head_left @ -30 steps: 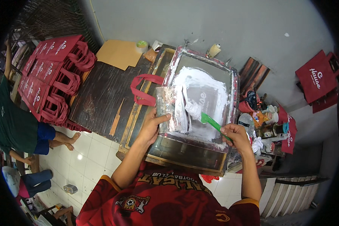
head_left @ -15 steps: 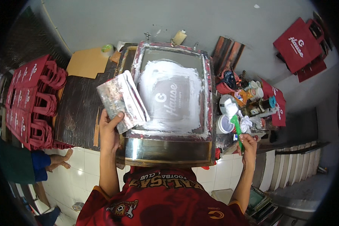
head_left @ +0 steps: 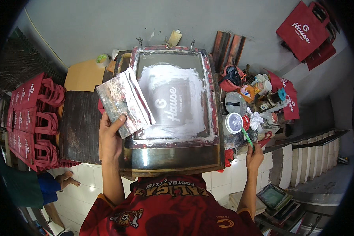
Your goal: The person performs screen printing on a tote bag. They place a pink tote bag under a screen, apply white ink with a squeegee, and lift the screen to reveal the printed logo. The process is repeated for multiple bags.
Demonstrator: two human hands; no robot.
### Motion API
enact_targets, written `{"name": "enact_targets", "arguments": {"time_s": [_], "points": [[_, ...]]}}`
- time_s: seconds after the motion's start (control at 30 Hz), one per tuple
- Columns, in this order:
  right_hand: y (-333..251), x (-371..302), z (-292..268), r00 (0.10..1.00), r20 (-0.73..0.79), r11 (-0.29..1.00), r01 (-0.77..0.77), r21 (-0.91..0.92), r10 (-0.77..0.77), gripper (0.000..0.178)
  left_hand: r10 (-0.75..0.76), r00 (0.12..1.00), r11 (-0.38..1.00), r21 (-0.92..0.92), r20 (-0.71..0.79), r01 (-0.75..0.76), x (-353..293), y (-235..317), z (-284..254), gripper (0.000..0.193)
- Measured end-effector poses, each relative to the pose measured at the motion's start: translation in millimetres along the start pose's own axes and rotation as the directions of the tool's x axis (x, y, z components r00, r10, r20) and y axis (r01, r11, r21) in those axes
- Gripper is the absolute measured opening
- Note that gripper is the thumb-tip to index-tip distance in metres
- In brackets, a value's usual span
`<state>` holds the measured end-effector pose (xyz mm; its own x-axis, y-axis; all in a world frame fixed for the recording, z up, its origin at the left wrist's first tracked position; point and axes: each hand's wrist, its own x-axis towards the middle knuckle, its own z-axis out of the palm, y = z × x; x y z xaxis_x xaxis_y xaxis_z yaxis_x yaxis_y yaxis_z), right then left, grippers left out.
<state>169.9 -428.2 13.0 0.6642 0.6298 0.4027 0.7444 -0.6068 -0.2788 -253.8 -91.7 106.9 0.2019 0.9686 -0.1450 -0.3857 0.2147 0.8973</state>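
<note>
My left hand [head_left: 111, 135] is closed around the lower left edge of a paint-smeared squeegee [head_left: 120, 103], thumb on top. The squeegee is tilted above the left side of a screen-printing frame [head_left: 212, 114], whose mesh carries a thick ring of white ink [head_left: 200, 118] around a lettered design. My right hand [head_left: 255, 155] grips the green handle of a spatula [head_left: 247, 136]. The spatula's far end reaches the rim of a white tub [head_left: 227, 125] of pale ink; its blade is hidden there.
Stacked dark red bags [head_left: 23, 118] lie at the left beside a dark board [head_left: 79, 126]. Jars, a round lid [head_left: 235, 103] and crumpled tissue [head_left: 256, 120] crowd the right side. More bags [head_left: 303, 29] hang on the wall. Another person's legs [head_left: 53, 188] show at lower left.
My right hand has brought the spatula from above the tub, where its blade carried white ink, down into the tub. The left hand still holds the squeegee. The whole view has shifted slightly.
</note>
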Motion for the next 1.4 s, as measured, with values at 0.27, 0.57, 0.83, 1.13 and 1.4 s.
{"name": "enact_targets", "arguments": {"time_s": [0.27,0.57,0.83,1.13,1.4], "points": [[0,1,0,0.985,0.029,0.954,-0.173,0.245,0.171,0.016,-0.011,1.0,0.999,-0.039,0.016,0.012,-1,-6,0,0.045],[-24,8,-23,0.845,0.394,0.382,-0.52,0.764,0.363,0.012,-0.169,0.978,0.963,-0.191,0.126,0.191,-2,-40,11,0.044],[-187,29,7,0.942,0.304,0.383,-0.231,0.894,-0.14,0.025,-0.284,0.938,0.85,-0.4,0.198,0.342,2,-60,-1,0.035],[-268,36,20,0.91,0.331,0.705,-0.063,0.706,-0.251,0.034,-0.179,0.957,0.811,-0.516,0.229,0.275,-3,-47,1,0.047],[-292,38,38,0.854,0.338,0.61,-0.031,0.792,-0.396,0.04,-0.119,0.982,0.815,-0.551,0.145,0.18,15,-73,8,0.026]]}}
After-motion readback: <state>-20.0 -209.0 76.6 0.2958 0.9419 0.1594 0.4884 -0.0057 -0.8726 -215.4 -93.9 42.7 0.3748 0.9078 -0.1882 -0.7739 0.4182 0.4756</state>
